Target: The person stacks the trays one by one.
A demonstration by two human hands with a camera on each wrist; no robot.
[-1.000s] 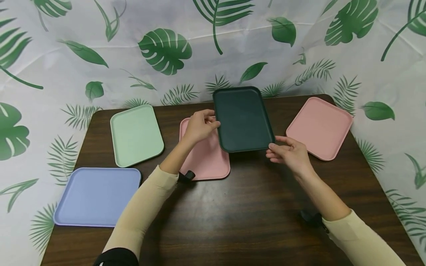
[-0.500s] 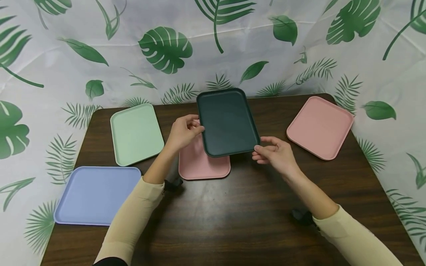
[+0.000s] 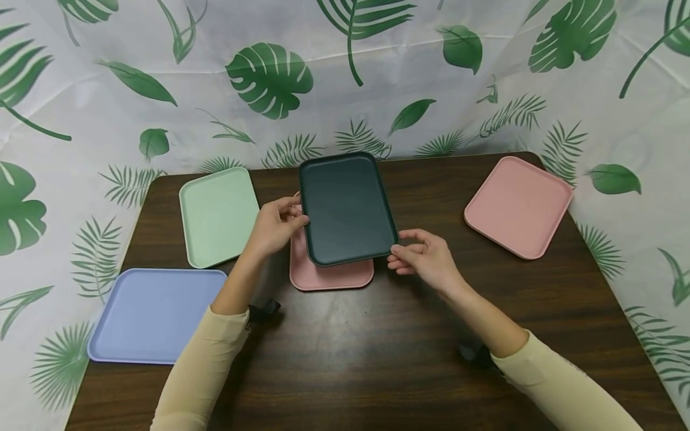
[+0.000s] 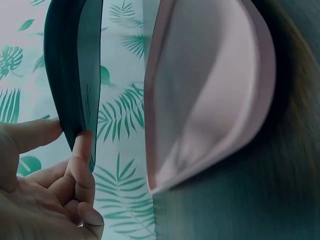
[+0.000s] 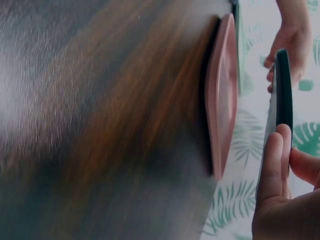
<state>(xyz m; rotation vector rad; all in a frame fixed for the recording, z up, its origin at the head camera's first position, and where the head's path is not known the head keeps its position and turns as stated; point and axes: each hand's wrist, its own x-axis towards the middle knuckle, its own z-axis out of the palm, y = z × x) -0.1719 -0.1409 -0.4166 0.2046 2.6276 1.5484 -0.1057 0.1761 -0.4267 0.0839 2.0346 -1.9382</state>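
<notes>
A dark green tray (image 3: pixel 347 209) is held in the air by both hands, tilted a little. My left hand (image 3: pixel 276 226) pinches its left edge between thumb and fingers. At the lower right corner, my right hand (image 3: pixel 423 256) pinches the rim the same way. Beneath it a pink tray (image 3: pixel 331 278) lies on the table, largely covered by the green one in the head view. Both wrist views show a gap between the green tray (image 4: pixel 70 65) and the pink tray (image 5: pixel 223 95).
A light green tray (image 3: pixel 218 218) lies at the back left, with a blue tray (image 3: pixel 156 314) in front of it. A second pink tray (image 3: pixel 518 206) sits at the back right of the dark wooden table (image 3: pixel 345 365). Behind hangs a leaf-patterned cloth (image 3: pixel 372 66).
Both hands have carried the dark green tray leftward and slightly toward the person, from right of the middle pink tray to over it. The other trays have stayed in place.
</notes>
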